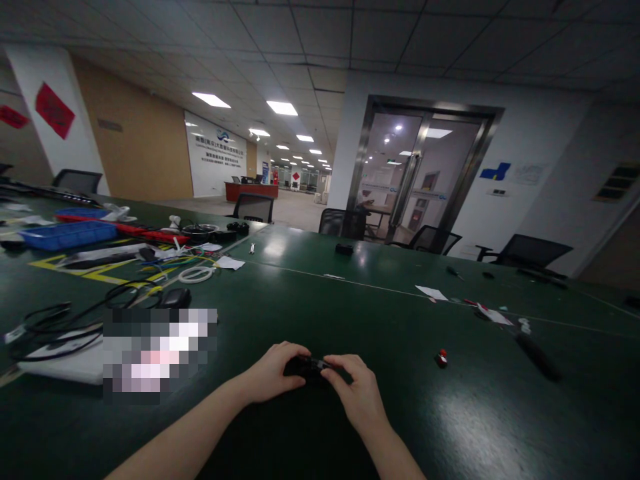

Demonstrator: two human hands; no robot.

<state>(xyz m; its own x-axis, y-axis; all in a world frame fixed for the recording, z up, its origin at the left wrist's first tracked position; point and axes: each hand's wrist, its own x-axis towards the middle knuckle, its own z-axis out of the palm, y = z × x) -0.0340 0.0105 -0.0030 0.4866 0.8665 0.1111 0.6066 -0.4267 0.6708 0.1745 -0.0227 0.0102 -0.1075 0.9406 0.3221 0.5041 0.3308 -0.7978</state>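
Close to me, low over the green table (280,313), my two hands meet at a small black object (313,365) with a greyish part near its right end. My left hand (273,373) grips its left side between thumb and fingers. At the right end, the thumb and fingertips of my right hand (355,387) pinch it. Fingers and shadow cover much of the object, so its kind cannot be made out. A small red and silver piece (441,359) lies to the right of my right hand.
Left are a pixelated patch (165,353), a black mouse (175,299), cables, a coiled white cable (196,274) and a blue tray (70,235). Right are a dark-handled tool (537,357), papers (431,293) and a screwdriver (455,272). A black item (344,249) lies near the far edge.
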